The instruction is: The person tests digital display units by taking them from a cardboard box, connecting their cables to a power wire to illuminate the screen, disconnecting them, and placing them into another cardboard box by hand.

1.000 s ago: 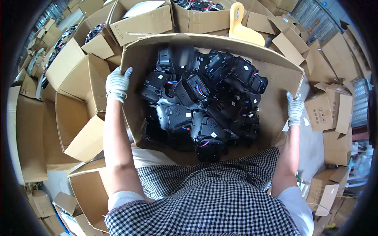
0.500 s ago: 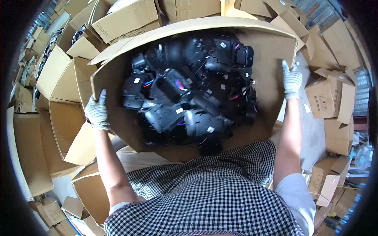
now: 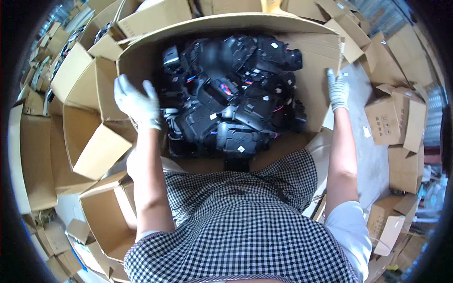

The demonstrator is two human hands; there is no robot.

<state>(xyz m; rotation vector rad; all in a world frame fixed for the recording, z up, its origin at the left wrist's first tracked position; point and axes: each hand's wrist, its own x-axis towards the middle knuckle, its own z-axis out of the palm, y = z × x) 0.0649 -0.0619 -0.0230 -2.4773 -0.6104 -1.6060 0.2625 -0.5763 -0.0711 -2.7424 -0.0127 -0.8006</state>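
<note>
A large cardboard box (image 3: 317, 63) sits in front of my body, filled with black plastic parts (image 3: 238, 137) that carry red and blue wires and small white labels. At the box's left side, my left hand (image 3: 138, 103), in a striped white glove, is open, with thumb and fingers apart over the inner wall and no grip on the edge. My right hand (image 3: 338, 90), gloved the same way, holds the box's right edge with the thumb on the inner side. Its other fingers are partly hidden behind the cardboard.
Open cardboard boxes (image 3: 85, 134) crowd my left side, and another open box (image 3: 101, 214) stands low at the left. Several cartons (image 3: 384, 118) are stacked at the right beside a strip of grey floor (image 3: 365, 141). Something yellow (image 3: 271, 6) rises behind the box.
My left hand has let go of the box's left edge and moved inward to the right. The box has shifted slightly up and left, with my right hand still on its edge.
</note>
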